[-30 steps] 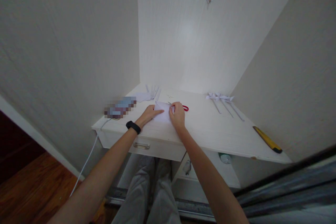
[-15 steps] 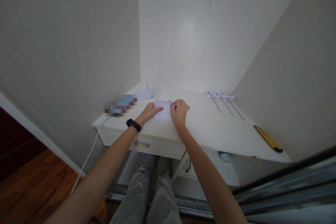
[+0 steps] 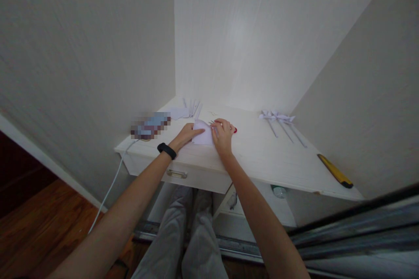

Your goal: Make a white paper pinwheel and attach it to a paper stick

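My left hand [image 3: 189, 133] grips the left side of a white sheet of paper [image 3: 203, 137], its thumb lying on top. At the paper's right edge, my right hand [image 3: 223, 135] is closed round a small pair of scissors [image 3: 235, 130]. A red part of the handle shows beside the fingers, and the thin blades point up and left. The fingers hide most of the scissors. The paper's far edge curves upward. Just beyond it lie several thin white sticks [image 3: 195, 108] and more white paper [image 3: 178, 113].
Folded paper pinwheels [image 3: 276, 116] on sticks lie at the back right of the white desk [image 3: 255, 157]. A yellow-and-black cutter [image 3: 334, 171] rests near the right edge. A pixelated device [image 3: 151, 125] with a white cable [image 3: 113, 185] is at left. Walls enclose the desk.
The paper's far edge has bent upward. My right fingers have shifted round the scissors, and the blades show more. The view has moved slightly.
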Tool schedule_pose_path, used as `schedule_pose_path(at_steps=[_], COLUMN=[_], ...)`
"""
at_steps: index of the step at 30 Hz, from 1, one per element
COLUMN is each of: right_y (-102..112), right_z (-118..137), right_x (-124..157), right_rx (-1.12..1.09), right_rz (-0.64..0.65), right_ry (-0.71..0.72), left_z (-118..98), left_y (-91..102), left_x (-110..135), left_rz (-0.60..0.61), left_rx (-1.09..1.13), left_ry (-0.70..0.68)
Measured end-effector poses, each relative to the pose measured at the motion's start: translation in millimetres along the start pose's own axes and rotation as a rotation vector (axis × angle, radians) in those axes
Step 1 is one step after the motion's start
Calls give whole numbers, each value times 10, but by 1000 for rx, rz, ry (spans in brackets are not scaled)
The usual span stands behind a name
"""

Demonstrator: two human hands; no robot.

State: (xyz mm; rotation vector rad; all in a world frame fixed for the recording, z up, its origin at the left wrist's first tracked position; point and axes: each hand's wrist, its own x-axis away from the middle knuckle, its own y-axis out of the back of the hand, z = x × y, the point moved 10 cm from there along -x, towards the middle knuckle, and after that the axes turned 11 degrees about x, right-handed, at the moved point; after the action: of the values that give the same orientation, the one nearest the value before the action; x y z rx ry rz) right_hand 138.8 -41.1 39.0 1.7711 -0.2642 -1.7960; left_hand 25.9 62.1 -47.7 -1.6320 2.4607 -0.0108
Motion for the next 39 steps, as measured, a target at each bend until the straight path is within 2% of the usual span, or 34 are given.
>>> schedule_pose_path(at_steps=[10,24,30,39], right_y=[-48,-103,-139,-157], right_z=[54,167,157,162], right_x=[6,33,41,62], right_rx=[7,109,104,107], right_rz=[65,118,142,145], right_ry=[44,129,139,154], left_z=[-42,-157,-207,-206], left_y=[-27,-145,-126,-110], left_x=[41,146,165,157], left_rz=[-9,47,10,18], left_rx=[28,97,119,186], left_ry=[15,30,18,-2])
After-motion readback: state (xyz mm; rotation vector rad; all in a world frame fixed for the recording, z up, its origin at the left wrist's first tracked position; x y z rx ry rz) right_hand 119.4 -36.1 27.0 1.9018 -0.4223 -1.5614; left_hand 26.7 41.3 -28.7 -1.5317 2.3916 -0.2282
